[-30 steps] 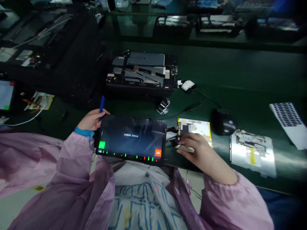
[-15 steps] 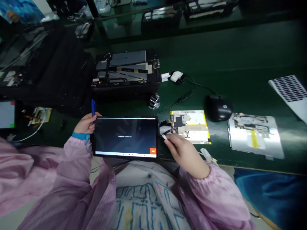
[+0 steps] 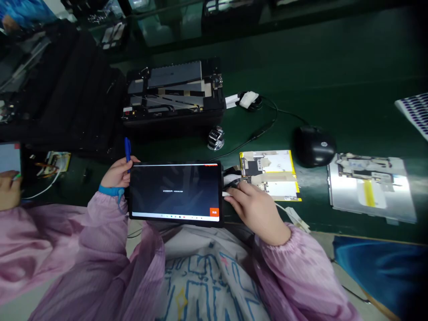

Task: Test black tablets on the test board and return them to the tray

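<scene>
A black tablet (image 3: 175, 191) lies before me, its dark screen showing a small line of text and an orange button at the lower right. My left hand (image 3: 117, 174) holds a blue pen (image 3: 127, 154) upright and rests beside the tablet's left edge. My right hand (image 3: 254, 211) sits at the tablet's right edge, fingertips pinching a small white plug (image 3: 227, 194). A white cable (image 3: 292, 217) emerges from under that hand. Just behind the hand lies a circuit board with yellow edges (image 3: 267, 174), partly hidden.
On the green bench stand an opened device chassis (image 3: 172, 91), a tally counter (image 3: 216, 138), a black mouse (image 3: 314, 146) and a silver panel (image 3: 369, 187). A white adapter (image 3: 249, 100) trails a black cable. A co-worker's hand (image 3: 8, 187) shows at the far left.
The tablet screen has gone from a coloured pattern to dark with a text line. My right hand has moved left from the board to the tablet's edge. The view has shifted.
</scene>
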Demonstrator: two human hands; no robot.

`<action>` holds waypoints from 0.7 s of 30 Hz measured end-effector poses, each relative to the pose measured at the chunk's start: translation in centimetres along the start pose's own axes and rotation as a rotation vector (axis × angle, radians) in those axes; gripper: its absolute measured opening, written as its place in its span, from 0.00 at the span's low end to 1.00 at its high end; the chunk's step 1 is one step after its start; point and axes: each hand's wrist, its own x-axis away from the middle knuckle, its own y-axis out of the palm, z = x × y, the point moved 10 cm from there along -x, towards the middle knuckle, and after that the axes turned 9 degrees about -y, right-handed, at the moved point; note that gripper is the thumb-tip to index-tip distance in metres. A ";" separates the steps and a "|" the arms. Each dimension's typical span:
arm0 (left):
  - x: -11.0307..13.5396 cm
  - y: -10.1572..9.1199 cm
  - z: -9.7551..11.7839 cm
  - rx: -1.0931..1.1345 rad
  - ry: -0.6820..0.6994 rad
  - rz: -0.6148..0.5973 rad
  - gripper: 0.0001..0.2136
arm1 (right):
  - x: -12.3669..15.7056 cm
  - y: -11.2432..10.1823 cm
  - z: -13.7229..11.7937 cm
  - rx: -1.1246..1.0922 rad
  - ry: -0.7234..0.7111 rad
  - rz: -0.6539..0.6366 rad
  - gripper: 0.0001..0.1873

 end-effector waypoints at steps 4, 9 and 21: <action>-0.1 -0.3 -0.2 0.020 -0.011 0.007 0.10 | 0.1 0.0 0.3 -0.039 0.031 0.022 0.16; -0.1 -0.3 -0.4 0.016 -0.034 -0.005 0.10 | 0.3 -0.4 0.4 -0.061 0.043 0.078 0.17; -0.1 -0.5 -0.4 0.050 -0.023 0.033 0.09 | 0.3 -0.2 0.4 -0.165 0.017 0.043 0.15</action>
